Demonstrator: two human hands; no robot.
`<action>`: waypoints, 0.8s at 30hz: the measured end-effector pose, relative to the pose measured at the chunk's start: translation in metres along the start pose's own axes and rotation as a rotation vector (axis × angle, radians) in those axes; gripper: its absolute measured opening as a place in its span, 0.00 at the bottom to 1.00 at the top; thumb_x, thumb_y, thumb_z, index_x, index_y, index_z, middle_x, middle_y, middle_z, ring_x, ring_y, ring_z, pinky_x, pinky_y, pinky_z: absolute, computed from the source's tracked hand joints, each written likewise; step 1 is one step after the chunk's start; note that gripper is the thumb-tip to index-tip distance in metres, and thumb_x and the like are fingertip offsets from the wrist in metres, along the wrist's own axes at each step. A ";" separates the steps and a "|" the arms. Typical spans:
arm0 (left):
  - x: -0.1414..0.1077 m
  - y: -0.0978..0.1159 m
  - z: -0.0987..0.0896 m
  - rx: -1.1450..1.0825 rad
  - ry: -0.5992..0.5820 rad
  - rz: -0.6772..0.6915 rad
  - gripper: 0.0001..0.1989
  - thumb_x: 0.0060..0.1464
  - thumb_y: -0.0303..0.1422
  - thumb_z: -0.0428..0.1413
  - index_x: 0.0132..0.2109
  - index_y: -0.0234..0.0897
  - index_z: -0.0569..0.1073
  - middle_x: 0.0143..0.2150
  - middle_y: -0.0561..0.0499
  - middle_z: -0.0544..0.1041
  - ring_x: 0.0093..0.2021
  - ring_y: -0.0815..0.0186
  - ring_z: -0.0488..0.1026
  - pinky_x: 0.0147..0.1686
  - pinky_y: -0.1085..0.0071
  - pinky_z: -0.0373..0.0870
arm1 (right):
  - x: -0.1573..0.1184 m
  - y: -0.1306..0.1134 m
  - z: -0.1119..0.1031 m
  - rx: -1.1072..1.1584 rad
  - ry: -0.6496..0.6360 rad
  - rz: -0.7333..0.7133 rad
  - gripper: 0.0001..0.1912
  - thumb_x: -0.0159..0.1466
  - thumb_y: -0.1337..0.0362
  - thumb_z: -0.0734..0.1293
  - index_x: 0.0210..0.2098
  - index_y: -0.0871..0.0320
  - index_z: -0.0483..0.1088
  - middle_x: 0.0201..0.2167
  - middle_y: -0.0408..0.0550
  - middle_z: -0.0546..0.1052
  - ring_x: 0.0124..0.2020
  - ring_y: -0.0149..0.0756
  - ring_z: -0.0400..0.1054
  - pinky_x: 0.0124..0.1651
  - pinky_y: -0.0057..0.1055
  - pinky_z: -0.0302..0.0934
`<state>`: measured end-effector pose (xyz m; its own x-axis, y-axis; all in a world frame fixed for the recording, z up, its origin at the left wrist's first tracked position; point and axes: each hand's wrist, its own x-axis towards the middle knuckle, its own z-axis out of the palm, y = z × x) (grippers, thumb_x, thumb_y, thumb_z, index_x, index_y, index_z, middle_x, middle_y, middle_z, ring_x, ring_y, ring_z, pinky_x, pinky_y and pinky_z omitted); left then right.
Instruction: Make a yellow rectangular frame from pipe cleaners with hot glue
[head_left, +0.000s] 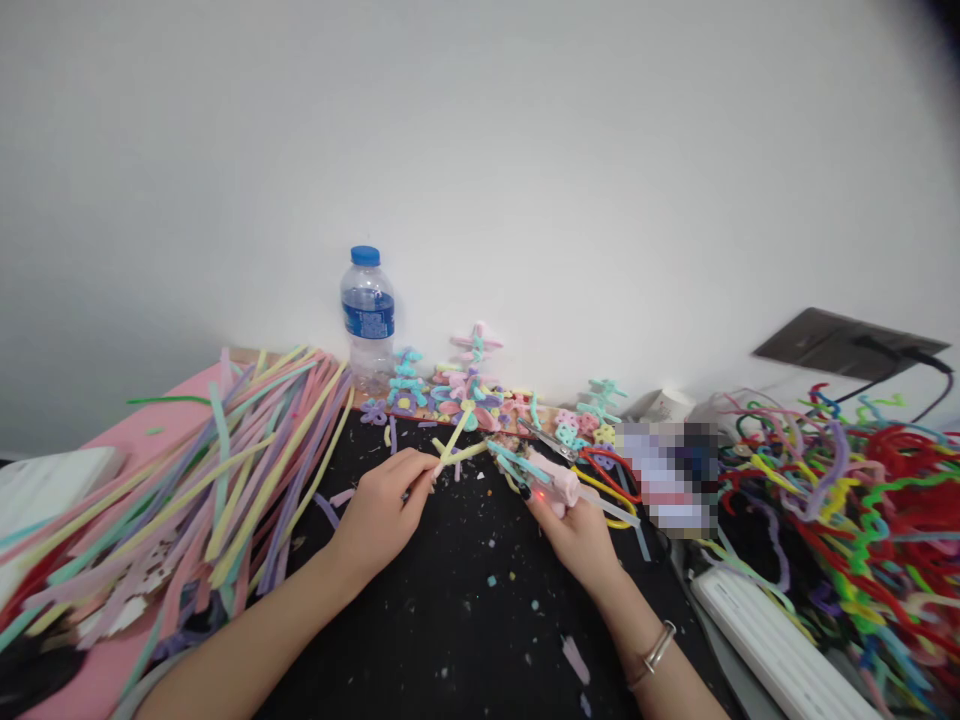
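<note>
Between its pinched fingertips, my left hand [391,502] holds a yellow pipe cleaner piece [456,440] whose strips fork out in a V toward the centre. To the right, my right hand [574,530] is wrapped round a pale pink glue gun [556,482], with a small red light showing near the thumb. The gun's front end is close to the right tip of the yellow strips; whether they touch is unclear. Behind both hands stand small pipe cleaner flowers [469,408] in pink, blue, yellow and purple.
A water bottle [367,320] stands by the wall. Long pastel pipe cleaners [255,460] cover the left side; a tangle of bright ones [877,520] lies right. Scissors [622,510] with red and yellow handles lie beyond my right hand. A white power strip [780,640] is at lower right.
</note>
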<state>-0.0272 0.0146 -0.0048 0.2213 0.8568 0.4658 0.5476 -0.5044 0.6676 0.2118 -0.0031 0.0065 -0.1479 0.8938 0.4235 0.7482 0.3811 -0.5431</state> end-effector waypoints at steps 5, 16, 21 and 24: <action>0.000 0.000 -0.001 -0.001 0.009 0.001 0.09 0.58 0.26 0.46 0.36 0.38 0.70 0.32 0.51 0.73 0.33 0.66 0.70 0.34 0.71 0.65 | 0.000 0.000 0.000 0.007 0.004 0.045 0.12 0.60 0.60 0.61 0.25 0.58 0.69 0.17 0.44 0.70 0.20 0.36 0.64 0.24 0.30 0.59; 0.000 0.001 -0.001 0.005 0.008 -0.006 0.08 0.59 0.27 0.46 0.36 0.37 0.70 0.32 0.51 0.73 0.33 0.66 0.70 0.34 0.71 0.65 | 0.002 0.001 0.000 -0.014 0.047 0.074 0.14 0.60 0.60 0.61 0.21 0.58 0.67 0.17 0.44 0.70 0.19 0.35 0.64 0.24 0.29 0.58; 0.000 0.000 -0.002 0.007 0.015 -0.002 0.08 0.59 0.27 0.46 0.36 0.37 0.70 0.32 0.51 0.73 0.33 0.65 0.70 0.34 0.71 0.65 | 0.002 0.004 -0.001 -0.011 0.098 0.130 0.12 0.59 0.60 0.62 0.24 0.60 0.70 0.17 0.45 0.71 0.20 0.36 0.64 0.23 0.29 0.58; 0.000 0.000 -0.001 0.008 0.013 0.004 0.09 0.59 0.27 0.46 0.37 0.38 0.70 0.32 0.51 0.73 0.33 0.65 0.70 0.34 0.71 0.66 | 0.001 0.004 -0.002 0.047 0.110 0.154 0.11 0.59 0.61 0.62 0.27 0.60 0.71 0.17 0.46 0.71 0.21 0.37 0.66 0.23 0.29 0.59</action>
<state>-0.0281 0.0145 -0.0040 0.2129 0.8532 0.4762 0.5535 -0.5070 0.6608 0.2159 -0.0007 0.0060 0.0395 0.9121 0.4080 0.7248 0.2548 -0.6401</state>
